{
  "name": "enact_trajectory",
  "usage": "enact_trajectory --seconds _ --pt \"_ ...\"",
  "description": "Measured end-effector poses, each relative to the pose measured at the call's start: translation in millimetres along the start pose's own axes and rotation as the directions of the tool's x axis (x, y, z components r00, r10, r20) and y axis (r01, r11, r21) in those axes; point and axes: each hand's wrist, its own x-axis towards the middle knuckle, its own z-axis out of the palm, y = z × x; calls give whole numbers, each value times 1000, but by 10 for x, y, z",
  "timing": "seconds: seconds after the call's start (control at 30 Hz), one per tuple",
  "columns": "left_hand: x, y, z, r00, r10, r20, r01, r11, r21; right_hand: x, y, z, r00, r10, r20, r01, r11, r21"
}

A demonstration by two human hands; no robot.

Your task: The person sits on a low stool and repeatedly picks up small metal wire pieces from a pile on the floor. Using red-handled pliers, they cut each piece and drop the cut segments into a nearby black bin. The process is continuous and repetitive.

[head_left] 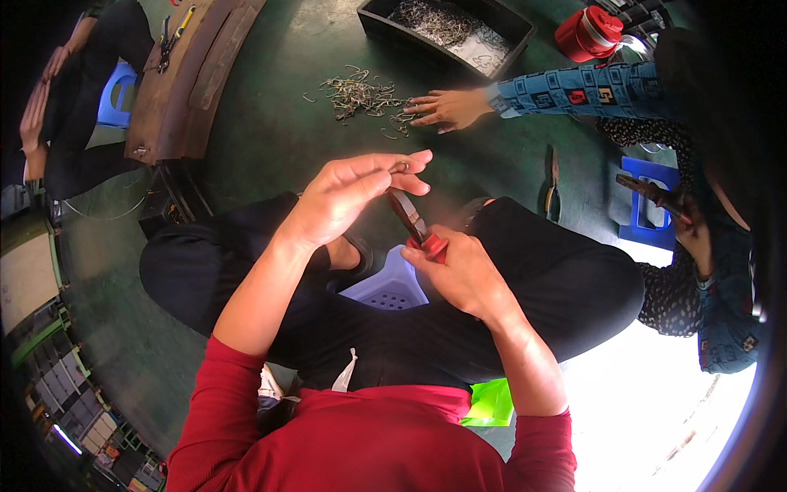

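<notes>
My left hand is raised over my crossed legs, its thumb and fingers pinching a small bent metal hook. Red-handled pliers are gripped in my right hand, jaws pointing up and left, close beneath the left fingertips. Whether the jaws touch the hook I cannot tell. Between my legs sits a pale purple plastic basket with holes in it. Ahead on the green floor lies a loose pile of metal hooks. A co-worker's hand rests flat at the pile's right edge.
A black tray with many hooks stands beyond the pile. Another pair of pliers lies on the floor to the right. The co-worker's other hand holds pliers near a blue stool. At left stands a wooden bench; a red jug is far right.
</notes>
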Motion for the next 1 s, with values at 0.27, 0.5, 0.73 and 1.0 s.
enact_trajectory --seconds 0.27,0.5,0.73,1.0 --pt "2 51 9 997 -80 -8 81 994 76 29 101 -43 976 -18 216 -32 974 223" --pt "9 299 -24 988 83 -133 13 799 602 86 295 -65 863 -258 435 -48 815 578" --pt "-8 304 -3 960 250 130 -253 561 789 37 269 -82 753 -355 554 -185 694 696" --pt "-61 256 -9 903 16 -430 247 800 546 163 329 30 978 -157 138 102 934 342"
